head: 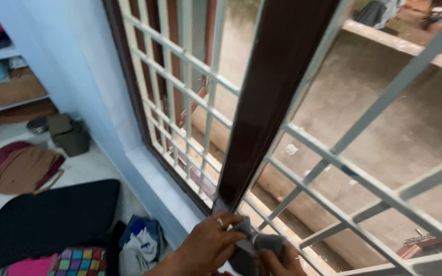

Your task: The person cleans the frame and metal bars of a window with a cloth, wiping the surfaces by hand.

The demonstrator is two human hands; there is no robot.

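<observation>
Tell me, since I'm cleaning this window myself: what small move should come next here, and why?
Probably slide the grey cloth up the dark brown frame post. Both the left hand and right hand press it at the post's foot, by the white grille, with the post's length above them.

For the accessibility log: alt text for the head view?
Two hands, left hand and right hand, press a grey cloth against the foot of a dark brown window post, flanked by a white metal grille above a pale sill.
</observation>
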